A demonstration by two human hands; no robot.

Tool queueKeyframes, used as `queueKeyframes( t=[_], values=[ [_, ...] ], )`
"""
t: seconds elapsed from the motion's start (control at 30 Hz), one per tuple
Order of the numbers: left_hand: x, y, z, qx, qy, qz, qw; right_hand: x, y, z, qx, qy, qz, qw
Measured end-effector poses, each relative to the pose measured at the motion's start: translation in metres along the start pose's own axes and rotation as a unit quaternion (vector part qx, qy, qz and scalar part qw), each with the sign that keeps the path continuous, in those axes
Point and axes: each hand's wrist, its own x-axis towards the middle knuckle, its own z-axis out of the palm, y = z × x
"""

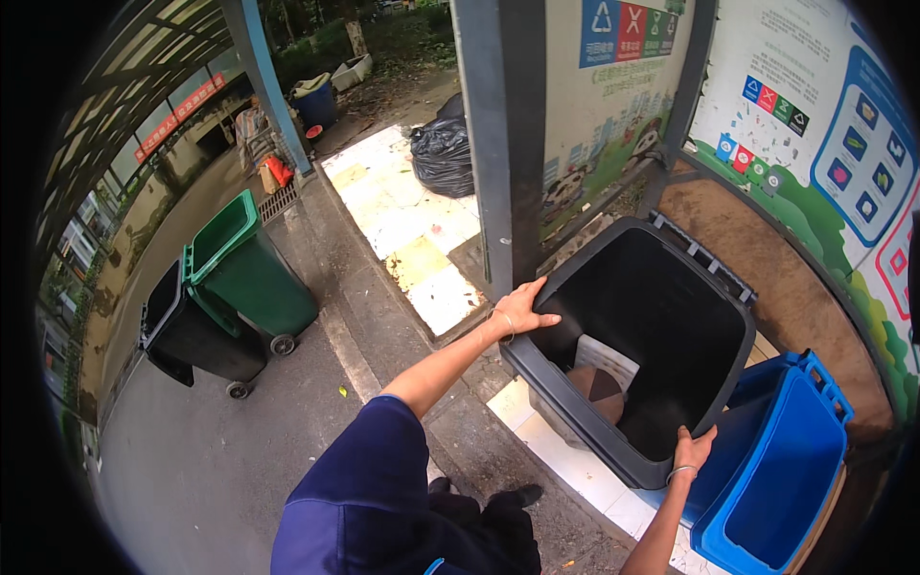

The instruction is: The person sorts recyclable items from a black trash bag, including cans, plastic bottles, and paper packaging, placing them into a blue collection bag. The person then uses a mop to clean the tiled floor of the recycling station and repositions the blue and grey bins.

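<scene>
In front of me stands a large black wheelie bin with its top open, tilted toward me. My left hand grips its rim at the left corner, thumb over the inner side. On the near right corner my right hand holds the same rim, its fingers partly hidden by the edge. Down inside the bin lie a pale flat piece and a brown rounded item; what they are I cannot make out.
A blue bin stands close on the right. Printed boards and a dark post border the far side. Black rubbish bags sit on the tiles. Off left are a green wheelie bin and another black one.
</scene>
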Motion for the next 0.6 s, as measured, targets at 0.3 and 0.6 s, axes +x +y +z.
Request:
queueKeyframes(
  t=[0.3,0.6],
  values=[
    [-0.343,-0.235,0.017,-0.063,-0.119,-0.237,0.962,-0.021,0.060,0.017,-0.002,0.095,-0.091,0.991],
    [-0.700,-0.338,-0.110,-0.228,-0.101,-0.536,0.807,-0.385,0.049,0.222,0.141,-0.217,0.093,0.962]
  ],
)
